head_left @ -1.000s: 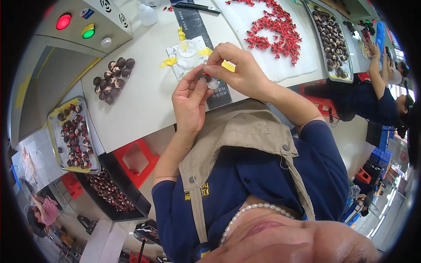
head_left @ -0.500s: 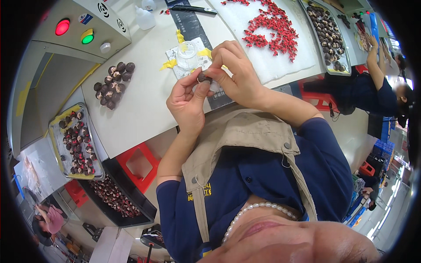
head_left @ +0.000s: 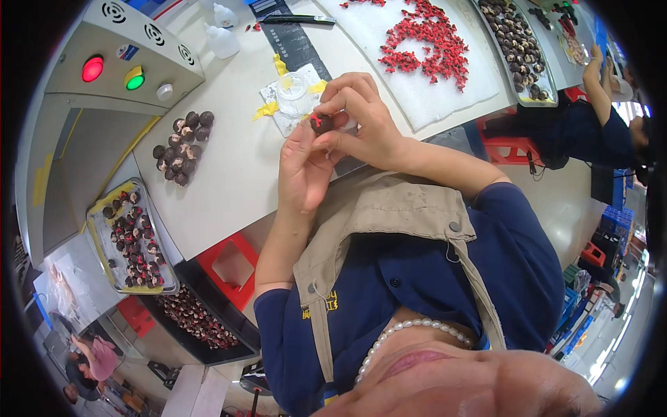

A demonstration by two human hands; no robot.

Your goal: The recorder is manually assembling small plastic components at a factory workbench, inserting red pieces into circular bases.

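A small dark brown ball (head_left: pixel 322 125) with a bright red piece on its upper side is held between both hands, over the near part of the table. My right hand (head_left: pixel 365 121) has its thumb and bent fingers closed round the ball from the right. From the left, my left hand (head_left: pixel 303 165) pinches at the same ball, and its fingertips are partly hidden. Just beyond the hands stands a clear round dish (head_left: pixel 294 94) on a pale square with yellow tape strips. Many small red pieces (head_left: pixel 431 42) lie on a white sheet (head_left: pixel 479 97) at the far right.
Several brown balls (head_left: pixel 184 147) lie loose on the left. A tray (head_left: pixel 104 240) of red-topped balls and a black crate (head_left: pixel 233 351) stand farther left. Another ball tray (head_left: pixel 549 97) is at right. A machine (head_left: pixel 139 42) with lights borders the table. Small white bottles (head_left: pixel 222 43) and a black pen (head_left: pixel 302 19) lie at the back.
A red piece now shows on the ball, where only brown showed before. My left hand has turned and shifted a little to the right. The whole view has moved slightly.
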